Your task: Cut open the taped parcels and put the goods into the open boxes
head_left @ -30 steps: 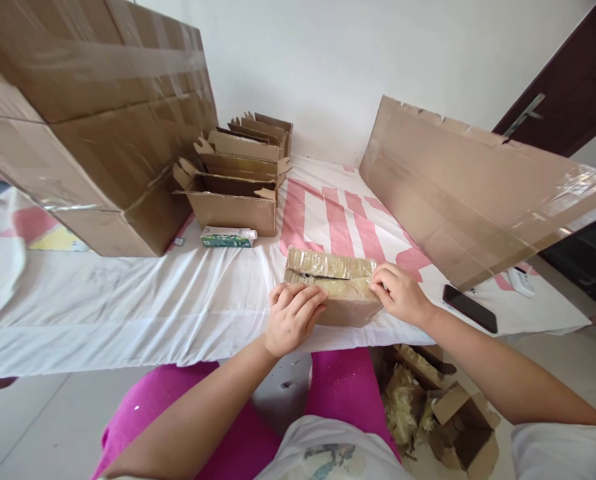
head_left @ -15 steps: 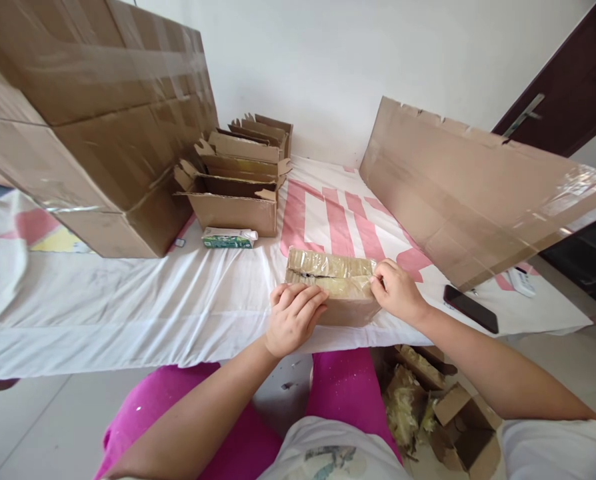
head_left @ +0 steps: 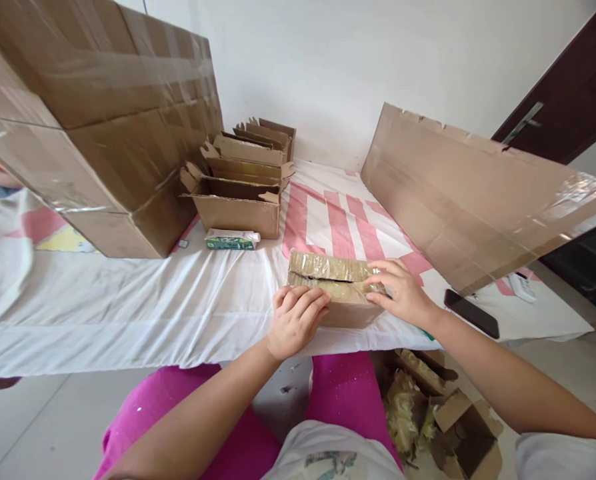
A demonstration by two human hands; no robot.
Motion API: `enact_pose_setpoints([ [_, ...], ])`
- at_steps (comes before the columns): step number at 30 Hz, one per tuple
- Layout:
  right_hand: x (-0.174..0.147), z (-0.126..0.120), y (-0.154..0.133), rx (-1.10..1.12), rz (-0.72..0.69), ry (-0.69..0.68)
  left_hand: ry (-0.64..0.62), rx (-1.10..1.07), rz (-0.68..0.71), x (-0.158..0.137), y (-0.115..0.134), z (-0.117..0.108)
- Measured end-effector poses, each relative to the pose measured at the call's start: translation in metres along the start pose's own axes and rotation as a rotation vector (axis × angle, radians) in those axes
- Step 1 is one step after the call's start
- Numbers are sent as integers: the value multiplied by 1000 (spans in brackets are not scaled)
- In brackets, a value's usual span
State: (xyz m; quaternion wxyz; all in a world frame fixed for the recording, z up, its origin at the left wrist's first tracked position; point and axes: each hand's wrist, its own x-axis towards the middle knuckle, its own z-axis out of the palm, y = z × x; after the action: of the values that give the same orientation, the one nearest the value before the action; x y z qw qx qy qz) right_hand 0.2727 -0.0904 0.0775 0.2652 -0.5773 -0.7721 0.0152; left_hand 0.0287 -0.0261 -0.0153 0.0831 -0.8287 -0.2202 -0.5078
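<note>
A small cardboard box (head_left: pixel 351 315) lies near the table's front edge. Clear, wrinkled tape covers its torn top flaps, and a dark slit runs between them. My left hand (head_left: pixel 298 320) is closed over the box's left front corner, fingers bent together on the top. At the right end, my right hand (head_left: pixel 401 293) rests on the taped top with its fingers apart and curved, nothing visibly pinched between them. Beyond the box stands a row of open cardboard boxes (head_left: pixel 238 215), flaps up. A small green and white carton (head_left: pixel 232 240) lies in front of that row.
A tall stack of taped cartons (head_left: pixel 143 153) stands on the left. A large cardboard panel (head_left: pixel 458 193) leans at right, with a black phone (head_left: pixel 471 313) by it. Torn cardboard scraps (head_left: pixel 403 413) and an open box (head_left: pixel 471 433) lie on the floor.
My right hand has loosened from a closed pinch at the box's right corner and its fingers have spread over the top. My left hand stays on the box. The view has shifted slightly.
</note>
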Motion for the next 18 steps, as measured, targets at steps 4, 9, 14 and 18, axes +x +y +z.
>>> enact_pose_setpoints([
  [4,2,12,-1,-99,-122,24,6,-9,-6,0,0,0],
  [9,8,21,7,-129,-41,98,11,-9,-9,1,0,0],
  [14,17,18,12,-145,7,106,9,-8,-15,0,-1,0],
  [18,20,18,15,-134,47,133,5,-13,-16,0,-2,0],
])
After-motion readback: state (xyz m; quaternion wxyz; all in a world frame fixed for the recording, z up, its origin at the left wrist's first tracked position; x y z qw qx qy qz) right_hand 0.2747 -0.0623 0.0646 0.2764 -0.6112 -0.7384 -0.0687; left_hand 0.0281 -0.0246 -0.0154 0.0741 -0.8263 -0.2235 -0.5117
